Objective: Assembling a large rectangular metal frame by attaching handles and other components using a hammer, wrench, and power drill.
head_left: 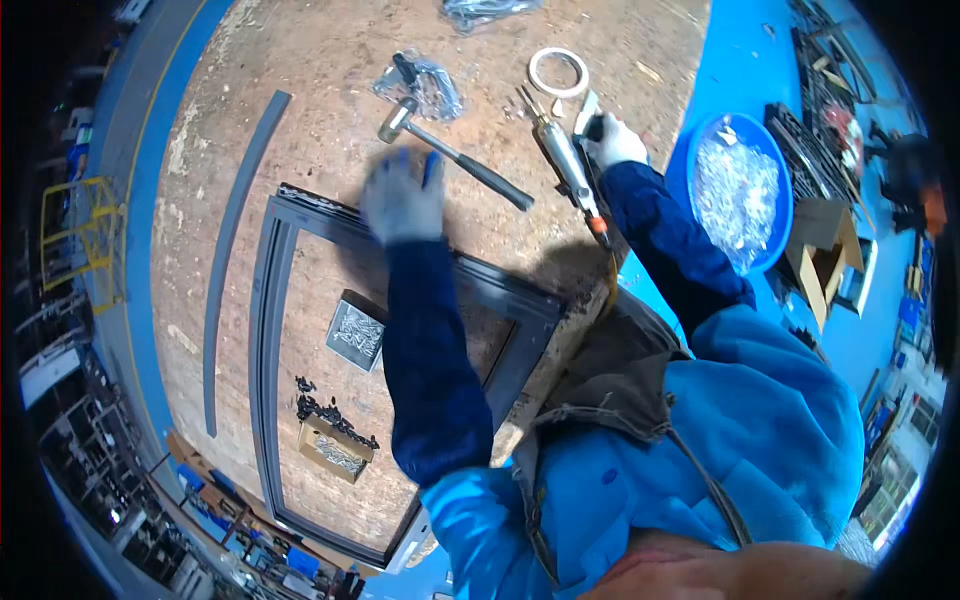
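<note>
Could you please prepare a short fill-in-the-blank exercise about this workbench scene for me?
1. The tub full of clear plastic is coloured ____.
2. The ring-shaped roll beyond the right hand is coloured ____.
3. The tool with a metal head and dark handle, near the left hand, is a ____.
4. The long grey strip lies to the ____ of the dark frame.

Missing words: blue; white; hammer; left.

No text, label, brand, number or sign can be read: none on the hammer, the power tool, the dark frame or the 1 blue tub; the goods toward the picture's rim are too small and blurred to tell.
</note>
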